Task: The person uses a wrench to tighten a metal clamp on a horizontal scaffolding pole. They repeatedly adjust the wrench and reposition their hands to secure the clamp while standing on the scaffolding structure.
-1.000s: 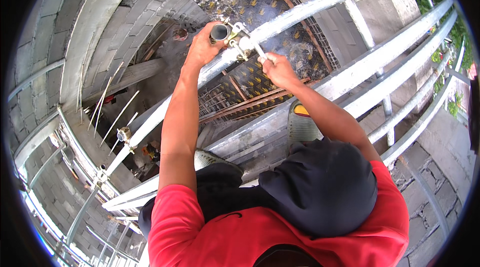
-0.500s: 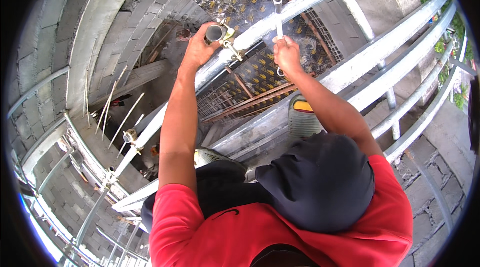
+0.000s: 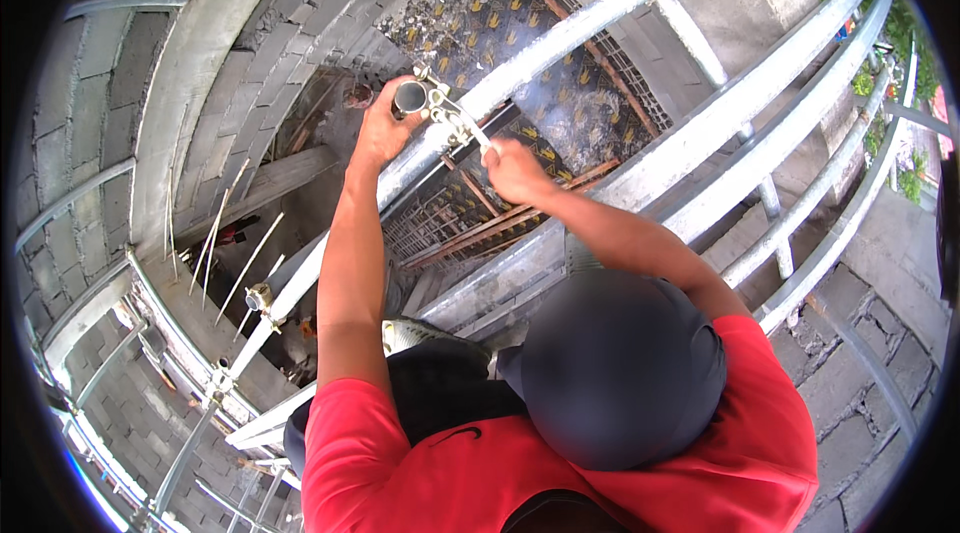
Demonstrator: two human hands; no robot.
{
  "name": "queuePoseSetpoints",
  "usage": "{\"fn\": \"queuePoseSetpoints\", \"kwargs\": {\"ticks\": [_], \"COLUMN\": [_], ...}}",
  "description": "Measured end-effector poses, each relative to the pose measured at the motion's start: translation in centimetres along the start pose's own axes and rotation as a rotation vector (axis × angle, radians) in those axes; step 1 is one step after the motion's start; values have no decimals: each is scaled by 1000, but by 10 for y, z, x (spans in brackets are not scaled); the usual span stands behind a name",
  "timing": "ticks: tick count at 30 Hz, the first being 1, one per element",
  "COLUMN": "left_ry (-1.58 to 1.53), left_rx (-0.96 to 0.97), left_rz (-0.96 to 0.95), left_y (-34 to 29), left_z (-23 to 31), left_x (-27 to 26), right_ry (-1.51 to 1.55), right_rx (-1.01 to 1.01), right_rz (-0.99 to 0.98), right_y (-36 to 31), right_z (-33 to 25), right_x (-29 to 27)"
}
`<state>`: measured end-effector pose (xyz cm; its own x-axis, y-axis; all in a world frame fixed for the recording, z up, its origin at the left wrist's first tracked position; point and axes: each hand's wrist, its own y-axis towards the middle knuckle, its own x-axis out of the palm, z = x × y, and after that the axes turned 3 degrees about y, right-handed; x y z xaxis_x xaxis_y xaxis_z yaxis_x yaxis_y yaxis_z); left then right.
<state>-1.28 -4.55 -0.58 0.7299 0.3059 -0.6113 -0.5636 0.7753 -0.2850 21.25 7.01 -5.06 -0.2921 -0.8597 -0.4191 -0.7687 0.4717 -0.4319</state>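
Head view: two bare hands meet at a brass-toned clamp (image 3: 450, 117) on a long silver rail (image 3: 545, 51), which runs from near left to far right.
Wrench: the pale metal wrench (image 3: 473, 128) slants across the rail, its far-left end at the clamp and its near-right end in the fist; its long axis lies crosswise to the rail.
Right hand: the right hand (image 3: 516, 174) is clenched round the wrench's near-right end, no gap showing between fingers and handle; from these fingers the clamp lies far and to the left.
Left hand: the left hand (image 3: 382, 129) is curled about the left side of a hollow tube (image 3: 409, 98), fingers on its far side; whether the fingertips touch the clamp, I cannot tell.
Tube: stands with its round mouth facing up toward the camera, just left of the clamp.
Nearer hand: the left, just beside the clamp; the right sits a handle's reach off, to the right.
Wrench head: small and partly lost among the clamp's parts, so its exact seating cannot be told.
Second clamp: another clamp (image 3: 262, 299) sits on the same rail, well apart, near and left.
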Motion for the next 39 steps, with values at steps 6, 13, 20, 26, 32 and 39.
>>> {"fn": "queuePoseSetpoints", "kwargs": {"ticks": [6,13,20,26,32,39], "left_ry": [26,52,73,126,177,184], "left_rx": [-34,-20,-41,-74,3,177], "left_rz": [8,36,31,18,-11,-65], "left_y": [-2,0,-1,-1,1,-2], "left_z": [-9,-9,-3,8,14,5], "left_x": [2,4,1,0,-8,-18], "right_ry": [6,-30,79,193,231,84], "right_rx": [89,36,85,104,185,-11], "right_rz": [-64,-198,-54,23,-130,-185], "right_y": [2,6,4,-11,7,5], "right_z": [0,-13,-23,-23,-7,-17], "right_x": [5,0,-10,9,3,11]}}
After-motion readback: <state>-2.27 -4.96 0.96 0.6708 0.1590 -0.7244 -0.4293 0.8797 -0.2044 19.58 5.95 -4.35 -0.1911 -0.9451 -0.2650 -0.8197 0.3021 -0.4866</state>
